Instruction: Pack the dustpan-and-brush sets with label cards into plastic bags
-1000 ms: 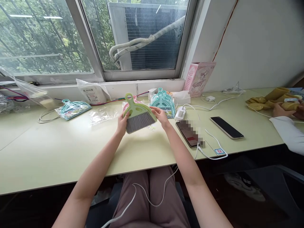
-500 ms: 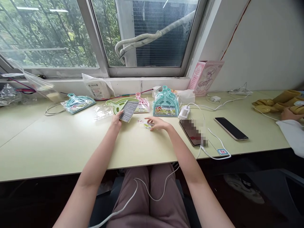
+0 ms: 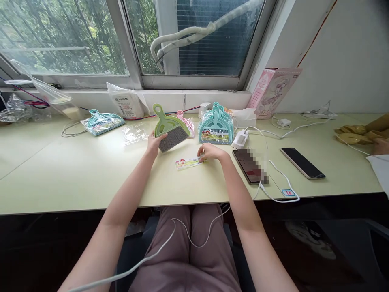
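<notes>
Pale tabletop (image 3: pixel 91 174); printed strip (image 3: pixel 186 163), end seemingly hidden by right hand (image 3: pixel 211 151)

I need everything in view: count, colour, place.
Brush set: 1, green, centre
Printed strip: 1, multicoloured, centre
Stacked sets: several, teal, rear centre
Flat set: 1, teal, rear left
Partly hidden set: 1, pink, rear centre
Wrapper: 1, clear, rear left
Phones: 2, dark, right
Charger: 1, white, by phone
Cables: several, white, table and lap
Box: 1, pink, rear right
Unclear items: several, brownish, far right
Window: 1, grey, rear
Table: 1, pale green
Other person's hand: 1, far right
Left hand: 1, bare, on brush set
Right hand: 1, bare, at strip
Legs: 2, mauve, below
</notes>
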A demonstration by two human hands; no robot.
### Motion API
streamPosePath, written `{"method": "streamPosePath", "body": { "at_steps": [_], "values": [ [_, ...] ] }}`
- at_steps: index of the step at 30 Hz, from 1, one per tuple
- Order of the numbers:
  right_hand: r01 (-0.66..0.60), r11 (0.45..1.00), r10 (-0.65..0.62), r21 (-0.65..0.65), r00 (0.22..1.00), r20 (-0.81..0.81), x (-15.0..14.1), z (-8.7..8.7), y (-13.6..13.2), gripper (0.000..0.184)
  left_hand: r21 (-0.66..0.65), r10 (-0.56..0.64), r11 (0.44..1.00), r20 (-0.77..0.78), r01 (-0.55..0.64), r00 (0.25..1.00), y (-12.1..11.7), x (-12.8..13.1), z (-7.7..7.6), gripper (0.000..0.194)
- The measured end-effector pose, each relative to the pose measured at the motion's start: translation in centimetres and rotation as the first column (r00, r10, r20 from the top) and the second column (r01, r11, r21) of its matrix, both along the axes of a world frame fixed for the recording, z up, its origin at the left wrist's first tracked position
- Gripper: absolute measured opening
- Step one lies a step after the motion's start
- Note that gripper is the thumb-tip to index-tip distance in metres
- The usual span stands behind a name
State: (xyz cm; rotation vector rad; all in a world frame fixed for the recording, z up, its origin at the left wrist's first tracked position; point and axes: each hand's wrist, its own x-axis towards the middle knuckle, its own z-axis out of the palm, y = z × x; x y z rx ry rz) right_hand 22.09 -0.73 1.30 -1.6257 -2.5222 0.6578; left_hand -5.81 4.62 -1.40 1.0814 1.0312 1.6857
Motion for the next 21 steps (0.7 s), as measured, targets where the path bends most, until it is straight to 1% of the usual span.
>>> {"method": "streamPosePath", "body": {
  "at_steps": [2, 4, 7, 9, 11, 13, 14, 16, 18, 21],
  "values": [
    [-0.06, 0.998, 0.057, -0.031, 0.995, -0.076, -0.4, 0.0, -0.2, 0.022, 0.07, -0.045, 0.996, -0.141, 0.056, 0.989, -0.5, 0.5, 0.2, 0.058],
    [-0.091, 0.995, 0.083, -0.049, 0.987, -0.14, -1.1, 0.2, -0.6, 0.022, 0.09, -0.086, 0.99, -0.232, 0.11, 0.969, -1.1, 1.3, 0.2, 0.063],
    [-0.138, 0.984, 0.102, -0.109, 0.954, -0.283, -2.1, 0.5, -1.1, 0.017, 0.083, -0.145, 0.982, -0.27, 0.172, 0.952, -1.5, 2.6, -0.1, 0.064],
    [-0.141, 0.983, 0.083, -0.114, 0.909, -0.408, -2.4, 0.6, -1.2, 0.012, 0.082, -0.178, 0.975, -0.27, 0.207, 0.946, -1.5, 3.3, -0.4, 0.063],
    [-0.073, 0.996, 0.043, -0.041, 0.865, -0.5, -2.2, 0.7, -1.0, 0.01, 0.093, -0.216, 0.964, -0.273, 0.249, 0.937, -1.5, 3.8, -0.6, 0.064],
    [0.06, 0.996, -0.015, 0.069, 0.848, -0.53, -1.8, 0.8, -0.8, 0.01, 0.102, -0.254, 0.951, -0.274, 0.291, 0.928, -1.7, 4.1, -0.5, 0.063],
    [0.12, 0.987, -0.044, 0.111, 0.85, -0.525, -1.6, 0.8, -0.6, 0.011, 0.096, -0.273, 0.947, -0.264, 0.307, 0.925, -1.9, 4.2, -0.4, 0.061],
    [0.195, 0.966, -0.088, 0.169, 0.864, -0.496, -1.1, 0.9, -0.5, 0.014, 0.055, -0.311, 0.943, -0.21, 0.329, 0.927, -2.4, 4.3, -0.1, 0.057],
    [0.24, 0.946, -0.117, 0.217, 0.88, -0.46, -0.8, 1.1, -0.6, 0.015, -0.012, -0.337, 0.941, -0.121, 0.338, 0.934, -3.0, 4.5, 0.3, 0.054],
    [0.3, 0.905, -0.163, 0.302, 0.9, -0.404, -0.5, 1.2, -0.7, 0.016, -0.085, -0.328, 0.941, -0.005, 0.326, 0.945, -3.5, 4.7, 0.7, 0.052]
  ]
}}
